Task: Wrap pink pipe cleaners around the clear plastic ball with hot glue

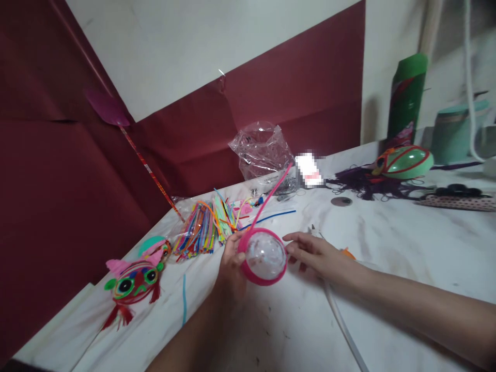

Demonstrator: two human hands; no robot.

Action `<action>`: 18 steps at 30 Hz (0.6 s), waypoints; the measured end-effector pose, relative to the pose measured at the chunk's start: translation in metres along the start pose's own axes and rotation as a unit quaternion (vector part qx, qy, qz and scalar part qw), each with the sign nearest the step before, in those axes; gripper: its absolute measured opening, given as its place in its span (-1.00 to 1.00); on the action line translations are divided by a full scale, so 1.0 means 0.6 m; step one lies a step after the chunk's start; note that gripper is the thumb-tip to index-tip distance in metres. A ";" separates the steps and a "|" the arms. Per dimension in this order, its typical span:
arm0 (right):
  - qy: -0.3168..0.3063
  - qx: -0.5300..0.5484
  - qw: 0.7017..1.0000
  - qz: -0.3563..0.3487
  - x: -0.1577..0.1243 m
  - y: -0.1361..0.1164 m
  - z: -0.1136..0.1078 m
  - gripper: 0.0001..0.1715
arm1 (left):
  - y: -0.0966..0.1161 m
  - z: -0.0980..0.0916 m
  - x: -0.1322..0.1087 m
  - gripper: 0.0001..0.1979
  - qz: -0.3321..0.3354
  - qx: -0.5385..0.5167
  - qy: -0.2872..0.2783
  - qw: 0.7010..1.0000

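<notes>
Cradling dome (264,257): left hand (231,263) cupped, right hand (314,254) fingertips touching.

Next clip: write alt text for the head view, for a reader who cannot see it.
A person's left hand holds a clear dome with a pink fuzzy rim over a white table, the right hand reaching in with fingertips at the rim. A bundle of coloured pipe cleaners and a red fish figure lie to the left, a clear bag behind.
</notes>
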State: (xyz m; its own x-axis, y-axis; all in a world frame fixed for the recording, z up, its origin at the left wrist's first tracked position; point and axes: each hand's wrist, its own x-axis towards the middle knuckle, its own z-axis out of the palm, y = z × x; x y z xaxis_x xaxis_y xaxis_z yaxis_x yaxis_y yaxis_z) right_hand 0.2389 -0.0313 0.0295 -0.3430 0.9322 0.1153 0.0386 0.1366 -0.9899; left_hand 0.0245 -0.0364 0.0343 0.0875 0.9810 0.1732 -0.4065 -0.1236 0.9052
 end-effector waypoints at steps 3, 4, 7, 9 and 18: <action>0.025 -0.030 0.999 -0.005 0.002 0.006 -0.002 -0.46 | -0.006 -0.003 -0.002 -0.36 0.126 0.167 0.015 0.978; 0.028 -0.040 0.999 -0.009 0.002 0.007 -0.002 -0.47 | -0.008 -0.004 -0.002 -0.38 0.159 0.214 0.015 0.964; 0.040 -0.083 0.995 -0.033 -0.003 0.007 -0.001 -0.63 | -0.013 -0.007 -0.003 -0.40 0.234 0.320 0.008 0.918; 0.049 -0.120 0.990 -0.059 -0.010 0.002 -0.001 -0.73 | -0.014 -0.007 -0.004 -0.40 0.252 0.362 -0.001 0.897; 0.003 -0.206 0.972 -0.111 -0.028 0.000 0.014 -0.79 | -0.021 -0.010 -0.002 -0.43 0.251 0.399 -0.013 0.881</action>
State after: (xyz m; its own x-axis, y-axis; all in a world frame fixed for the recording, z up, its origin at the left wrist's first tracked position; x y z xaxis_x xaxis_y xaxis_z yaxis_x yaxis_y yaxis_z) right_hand 0.2370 -0.0497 0.0268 -0.3802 0.8664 0.3238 0.3368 0.4558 -0.8239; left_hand 0.0240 -0.0354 0.0204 0.1037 0.7696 0.6300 0.3695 -0.6179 0.6940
